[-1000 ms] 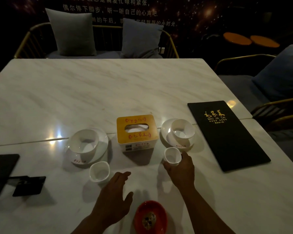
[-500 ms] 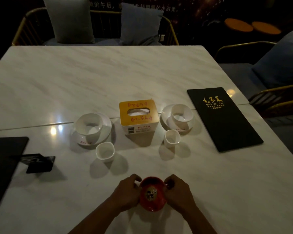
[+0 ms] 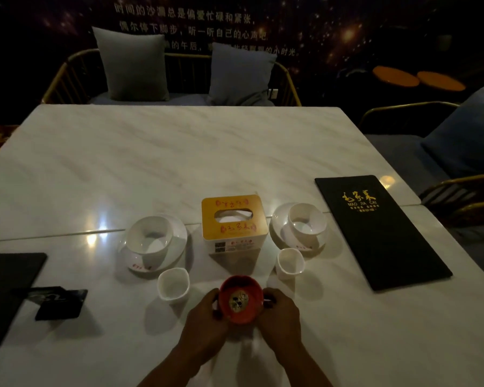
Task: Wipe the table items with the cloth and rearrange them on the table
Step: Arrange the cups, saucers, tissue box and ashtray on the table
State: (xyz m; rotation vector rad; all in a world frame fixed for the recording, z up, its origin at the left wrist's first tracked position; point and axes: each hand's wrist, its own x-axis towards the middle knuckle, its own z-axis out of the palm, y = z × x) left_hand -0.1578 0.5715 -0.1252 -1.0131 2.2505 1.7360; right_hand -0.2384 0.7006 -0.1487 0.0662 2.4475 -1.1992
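Observation:
A small red dish [image 3: 241, 298] with a pale pattern inside sits on the white marble table [image 3: 179, 163], just in front of the yellow tissue box [image 3: 234, 219]. My left hand [image 3: 206, 322] grips its left rim and my right hand [image 3: 281, 317] grips its right rim. A white bowl on a saucer [image 3: 151, 241] stands left of the box, another bowl on a saucer [image 3: 305, 223] right of it. One small white cup [image 3: 173, 283] is beside the dish on the left, a second cup [image 3: 290, 263] on the right. No cloth shows.
A black menu [image 3: 380, 230] lies at the right, another black menu [image 3: 3, 289] at the left edge with a dark card stand [image 3: 62, 301] beside it. Cushioned benches with brass frames surround the table's far and right sides.
A second ago my right hand held the right small cup and my left hovered open. Both hands then took the red dish and slid it away from me, toward the tissue box.

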